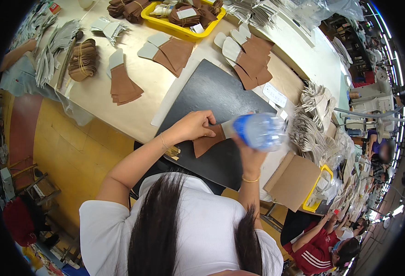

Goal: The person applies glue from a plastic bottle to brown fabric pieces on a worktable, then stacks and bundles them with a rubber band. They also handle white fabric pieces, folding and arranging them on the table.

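My right hand grips a clear plastic bottle with a blue band, held on its side and smeared by motion. Below it, a brown cut piece with a pale end lies on the black board. The fingers of my left hand are closed at the left edge of this piece and hold it against the board. Part of the pale end is hidden behind the bottle and right hand. Fanned brown pieces with pale ends rest at the board's far right edge.
More fanned pieces and a banded brown bundle lie on the table at the left. A yellow tray stands at the back. Pale bundles and a cardboard piece are at the right. A person in red sits nearby.
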The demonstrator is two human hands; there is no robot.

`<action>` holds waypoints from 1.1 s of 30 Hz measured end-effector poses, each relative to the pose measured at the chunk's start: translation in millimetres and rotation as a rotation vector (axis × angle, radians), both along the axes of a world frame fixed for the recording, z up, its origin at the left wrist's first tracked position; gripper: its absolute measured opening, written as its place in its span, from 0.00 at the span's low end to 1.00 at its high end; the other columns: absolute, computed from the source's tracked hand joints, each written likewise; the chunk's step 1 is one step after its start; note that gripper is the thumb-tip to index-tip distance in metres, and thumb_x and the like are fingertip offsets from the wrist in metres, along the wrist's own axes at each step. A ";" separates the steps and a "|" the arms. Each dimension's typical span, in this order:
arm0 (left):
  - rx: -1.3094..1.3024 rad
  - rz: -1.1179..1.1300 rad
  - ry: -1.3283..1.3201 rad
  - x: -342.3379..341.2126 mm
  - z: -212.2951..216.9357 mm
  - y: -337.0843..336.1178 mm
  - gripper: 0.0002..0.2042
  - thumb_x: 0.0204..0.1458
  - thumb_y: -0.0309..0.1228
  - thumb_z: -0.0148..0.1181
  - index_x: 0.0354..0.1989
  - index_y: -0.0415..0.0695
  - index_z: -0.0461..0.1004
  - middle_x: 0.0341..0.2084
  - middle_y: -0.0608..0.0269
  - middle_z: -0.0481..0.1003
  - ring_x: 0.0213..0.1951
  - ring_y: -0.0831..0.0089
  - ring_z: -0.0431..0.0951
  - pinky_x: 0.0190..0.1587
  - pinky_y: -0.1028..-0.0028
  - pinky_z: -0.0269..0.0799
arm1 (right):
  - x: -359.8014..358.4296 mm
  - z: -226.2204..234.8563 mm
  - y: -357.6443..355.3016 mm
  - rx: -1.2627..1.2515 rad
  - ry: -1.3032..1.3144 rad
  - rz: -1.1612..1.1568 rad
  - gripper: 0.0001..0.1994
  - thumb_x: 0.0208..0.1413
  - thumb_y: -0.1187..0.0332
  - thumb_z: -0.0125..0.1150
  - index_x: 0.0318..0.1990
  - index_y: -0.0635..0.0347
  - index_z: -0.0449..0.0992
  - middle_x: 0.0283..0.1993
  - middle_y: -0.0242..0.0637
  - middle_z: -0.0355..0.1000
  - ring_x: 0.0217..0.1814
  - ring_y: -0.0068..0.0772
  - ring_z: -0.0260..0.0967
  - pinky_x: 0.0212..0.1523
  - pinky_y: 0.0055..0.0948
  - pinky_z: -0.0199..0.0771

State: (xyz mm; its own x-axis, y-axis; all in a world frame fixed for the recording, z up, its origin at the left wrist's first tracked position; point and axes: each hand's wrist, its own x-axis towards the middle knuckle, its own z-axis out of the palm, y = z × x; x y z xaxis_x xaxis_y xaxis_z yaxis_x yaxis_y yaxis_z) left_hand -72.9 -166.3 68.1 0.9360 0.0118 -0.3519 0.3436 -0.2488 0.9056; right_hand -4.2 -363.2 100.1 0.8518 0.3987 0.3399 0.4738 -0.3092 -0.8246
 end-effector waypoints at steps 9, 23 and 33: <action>-0.019 0.003 0.016 1.1 1.6 0.9 0.18 0.42 0.30 0.71 0.38 0.36 0.70 0.22 0.57 0.73 0.27 0.68 0.74 0.32 0.70 0.68 | 24.3 3.0 -9.6 -0.094 0.051 -0.041 0.27 0.38 0.72 0.76 0.50 0.63 0.74 0.53 0.38 0.74 0.51 0.32 0.71 0.53 0.30 0.69; -0.582 -0.016 -0.042 10.7 13.9 -0.5 0.15 0.55 0.23 0.55 0.52 0.37 0.71 0.43 0.61 0.76 0.47 0.77 0.72 0.53 0.77 0.64 | 51.3 -4.8 -59.0 0.104 -0.066 -0.467 0.30 0.34 0.70 0.80 0.48 0.68 0.74 0.48 0.44 0.74 0.48 0.37 0.72 0.53 0.35 0.70; -0.608 0.474 -0.729 186.2 24.9 -5.3 0.25 0.58 0.23 0.51 0.65 0.41 0.57 0.56 0.52 0.67 0.56 0.69 0.69 0.55 0.72 0.68 | 35.4 7.7 -71.4 0.115 -0.070 -0.374 0.32 0.42 0.72 0.75 0.55 0.72 0.67 0.53 0.43 0.70 0.53 0.34 0.68 0.57 0.33 0.68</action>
